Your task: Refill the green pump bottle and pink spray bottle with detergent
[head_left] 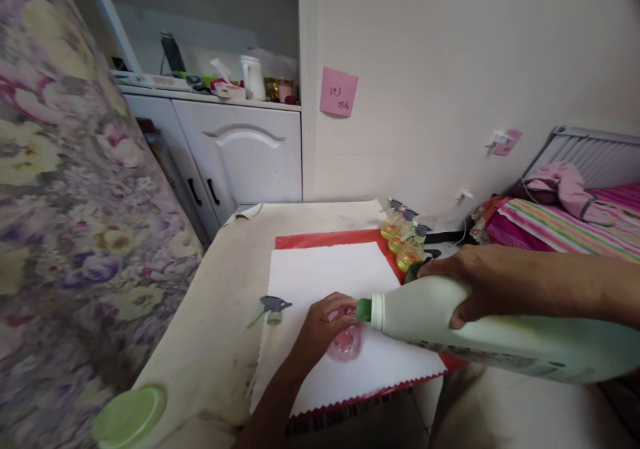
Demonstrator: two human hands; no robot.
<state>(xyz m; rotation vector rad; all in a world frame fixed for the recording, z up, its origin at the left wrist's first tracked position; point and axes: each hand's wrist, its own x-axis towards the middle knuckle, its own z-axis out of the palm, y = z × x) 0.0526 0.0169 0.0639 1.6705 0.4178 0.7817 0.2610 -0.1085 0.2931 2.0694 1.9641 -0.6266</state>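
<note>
My right hand [473,282] grips a large pale green jug [530,345], tipped onto its side with its neck pointing left. The jug's darker green spout [364,310] is at the mouth of a small clear pink bottle [346,343]. Around that bottle's neck my left hand [325,322] is closed, and its fingers partly hide the neck. The bottle stands on a white sheet with a zigzag edge [320,275]. To the left lies a grey trigger spray head [274,307] with a green collar. Whether liquid is flowing, I cannot tell.
Several spray bottles with yellow liquid [403,243] stand at the table's right back corner. A red sheet [320,241] lies under the white one. A green round lid or stool top [131,414] is at lower left. A floral curtain [90,222] hangs left; a bed [575,215] is right.
</note>
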